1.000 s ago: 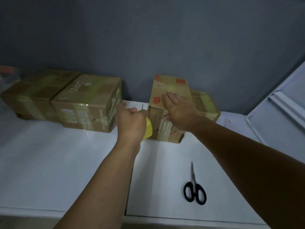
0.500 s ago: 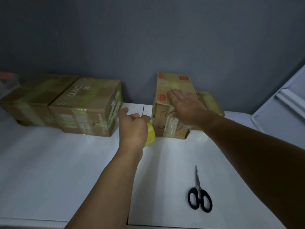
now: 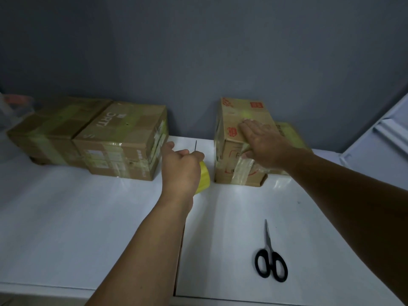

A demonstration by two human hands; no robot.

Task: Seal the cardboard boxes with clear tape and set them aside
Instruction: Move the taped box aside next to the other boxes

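A tall cardboard box (image 3: 229,164) with red print stands on the white table (image 3: 88,228) near the wall. Clear tape runs over its top and down its front face. My right hand (image 3: 262,144) lies flat on the box's top front edge, pressing the tape down. My left hand (image 3: 181,171) is just left of the box, closed around a yellowish roll of tape (image 3: 204,178), most of it hidden by the hand. Two taped cardboard boxes (image 3: 123,142) sit side by side at the back left.
Black-handled scissors (image 3: 270,259) lie on the table at the front right. A flatter taped box (image 3: 289,135) sits behind the tall one. A white panel (image 3: 379,138) leans at the far right. A seam between two table tops (image 3: 180,250) runs under my left arm.
My left hand has drawn the tape roll slightly away from the box and toward me. My right hand stays pressed on the box top.
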